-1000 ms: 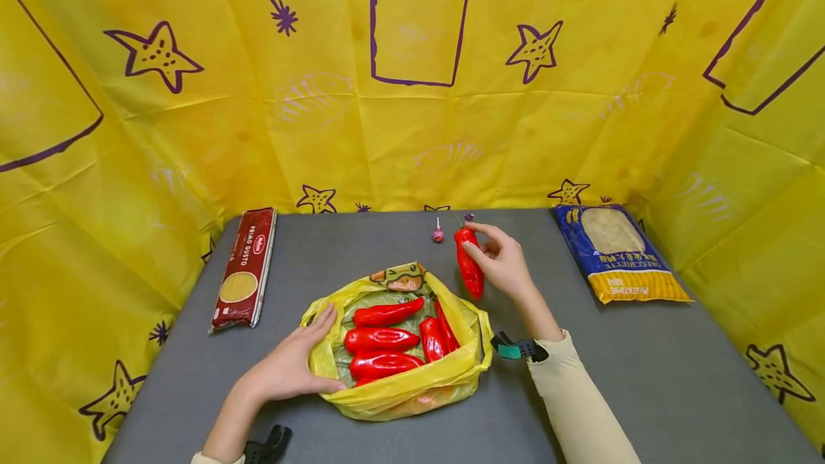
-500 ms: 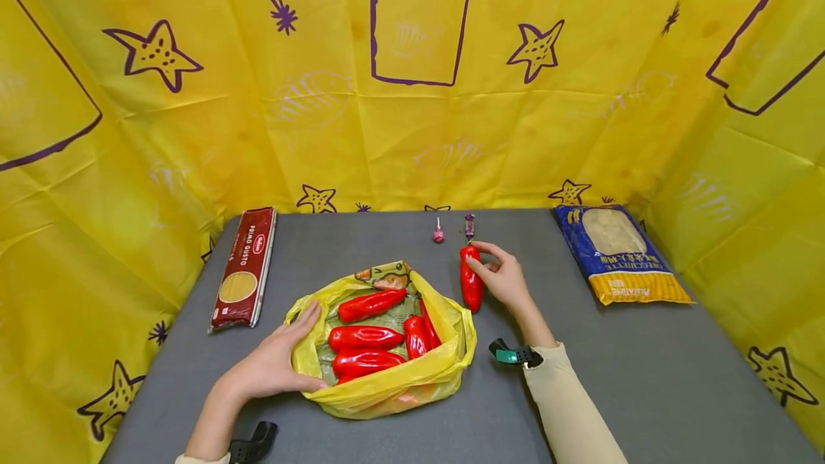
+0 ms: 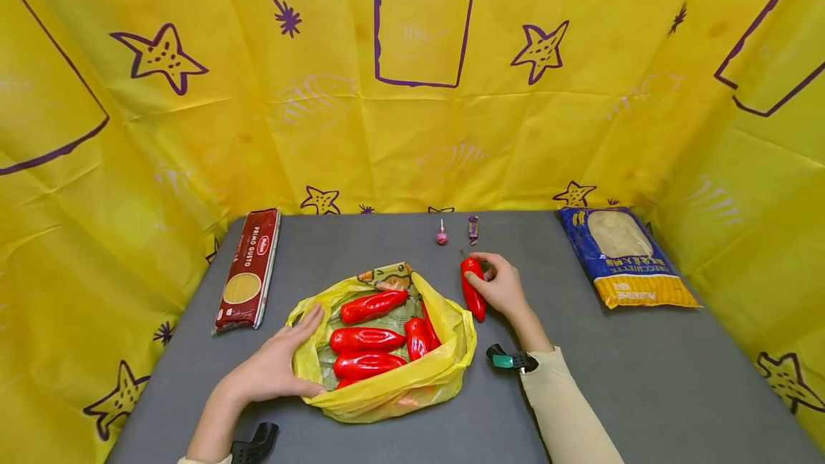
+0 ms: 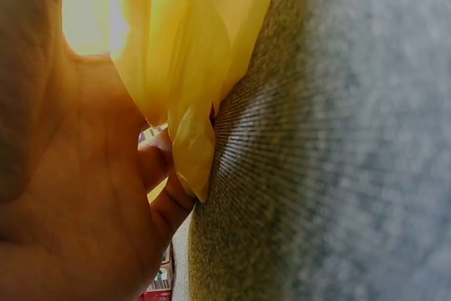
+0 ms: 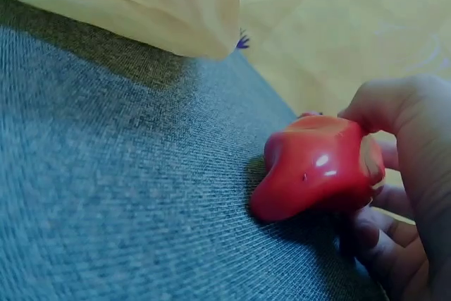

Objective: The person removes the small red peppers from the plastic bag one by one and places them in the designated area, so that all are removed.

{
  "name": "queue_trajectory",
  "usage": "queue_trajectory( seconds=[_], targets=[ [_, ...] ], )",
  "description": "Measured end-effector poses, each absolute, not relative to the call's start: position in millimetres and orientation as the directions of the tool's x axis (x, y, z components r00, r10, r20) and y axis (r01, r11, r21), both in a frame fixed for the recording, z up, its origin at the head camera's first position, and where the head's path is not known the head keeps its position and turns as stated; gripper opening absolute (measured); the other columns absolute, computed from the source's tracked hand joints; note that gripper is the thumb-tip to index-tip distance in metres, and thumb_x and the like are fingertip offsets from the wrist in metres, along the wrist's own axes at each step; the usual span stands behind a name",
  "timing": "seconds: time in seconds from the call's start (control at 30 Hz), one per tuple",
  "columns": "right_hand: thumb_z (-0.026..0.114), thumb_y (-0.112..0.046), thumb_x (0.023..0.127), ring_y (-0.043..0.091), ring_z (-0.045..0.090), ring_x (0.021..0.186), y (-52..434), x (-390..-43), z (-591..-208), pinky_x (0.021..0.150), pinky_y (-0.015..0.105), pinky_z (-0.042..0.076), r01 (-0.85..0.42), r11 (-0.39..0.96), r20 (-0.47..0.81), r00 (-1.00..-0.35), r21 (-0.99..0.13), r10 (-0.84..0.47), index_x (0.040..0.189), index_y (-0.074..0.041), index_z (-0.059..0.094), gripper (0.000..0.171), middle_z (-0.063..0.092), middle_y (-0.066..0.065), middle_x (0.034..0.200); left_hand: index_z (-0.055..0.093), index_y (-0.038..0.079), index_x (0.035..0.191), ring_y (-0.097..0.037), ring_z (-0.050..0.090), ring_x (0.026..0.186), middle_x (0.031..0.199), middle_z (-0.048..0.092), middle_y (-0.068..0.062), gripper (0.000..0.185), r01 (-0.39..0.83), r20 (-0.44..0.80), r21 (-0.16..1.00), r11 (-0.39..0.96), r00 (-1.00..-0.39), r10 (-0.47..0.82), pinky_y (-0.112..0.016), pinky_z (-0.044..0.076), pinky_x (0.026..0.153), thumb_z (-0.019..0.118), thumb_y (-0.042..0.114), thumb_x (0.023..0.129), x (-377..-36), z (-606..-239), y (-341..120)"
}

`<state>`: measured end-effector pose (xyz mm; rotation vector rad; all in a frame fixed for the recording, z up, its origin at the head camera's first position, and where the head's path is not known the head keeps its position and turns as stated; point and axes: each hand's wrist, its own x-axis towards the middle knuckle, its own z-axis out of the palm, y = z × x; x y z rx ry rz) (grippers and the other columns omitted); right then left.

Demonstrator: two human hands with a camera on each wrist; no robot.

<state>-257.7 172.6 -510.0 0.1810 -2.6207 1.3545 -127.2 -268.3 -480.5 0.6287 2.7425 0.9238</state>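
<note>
On the grey felt-like table (image 3: pixel 644 378), near its middle, the right hand (image 3: pixel 503 288) curls round one glossy, long red pepper (image 3: pixel 473 287) lying on the surface just beside the crinkled yellow plastic bag (image 3: pixel 393 389). Four or five more smooth red peppers (image 3: pixel 366 340) lie in that bag; the left hand (image 3: pixel 273 371) rests flat-fingered against its near-left rim. Two small wrapped sweets (image 3: pixel 441 236) sit by the far edge.
</note>
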Motion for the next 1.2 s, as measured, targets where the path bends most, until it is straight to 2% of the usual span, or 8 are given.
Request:
queue_trajectory(
  seconds=[0.2,0.43,0.73,1.2],
  targets=[
    [0.082,-0.022,0.091,0.02,0.056,0.077,170.7,-257.1,-514.0,0.066,0.025,0.045,-0.233,0.572,0.273,-0.962,-0.786,-0.016,0.128,-0.008,0.075,0.04,0.07,0.016,0.117,0.032,0.005,0.166,-0.052,0.033,0.153,0.174,0.027,-0.018,0.125,0.332,-0.039,0.606,0.723,-0.895,0.444,-0.078,0.022,0.118,0.093,0.059,0.071,-127.1,-478.1,-268.2],
    [0.082,-0.025,0.093,0.012,0.053,0.06,163.7,-256.0,-514.8,0.055,0.022,0.044,-0.231,0.536,0.25,-0.967,-0.812,-0.037,0.13,-0.007,0.072,0.043,0.069,0.018,0.119,0.032,0.005,0.167,-0.054,0.034,0.151,0.173,0.028,-0.018,0.125,0.33,-0.04,0.599,0.73,-0.898,0.438,-0.078,0.024,0.117,0.092,0.061,0.072,-126.5,-479.5,-268.8],
    [0.083,-0.024,0.091,0.012,0.053,0.063,167.4,-256.5,-515.8,0.06,0.022,0.046,-0.307,0.563,0.333,-0.941,-0.767,-0.06,0.13,-0.007,0.074,0.044,0.069,0.016,0.12,0.032,0.004,0.166,-0.054,0.033,0.152,0.173,0.027,-0.019,0.125,0.329,-0.034,0.61,0.721,-0.898,0.439,-0.079,0.022,0.117,0.092,0.06,0.071,-125.8,-477.7,-267.9],
    [0.082,-0.025,0.093,0.01,0.053,0.062,170.4,-255.7,-516.9,0.06,0.022,0.044,-0.333,0.541,0.316,-0.94,-0.772,-0.129,0.137,-0.008,0.072,0.048,0.068,0.016,0.137,0.032,0.004,0.166,-0.055,0.032,0.152,0.174,0.026,-0.018,0.125,0.322,-0.036,0.61,0.725,-0.902,0.431,-0.078,0.021,0.118,0.093,0.058,0.072,-125.6,-479.3,-267.1]
  ],
)
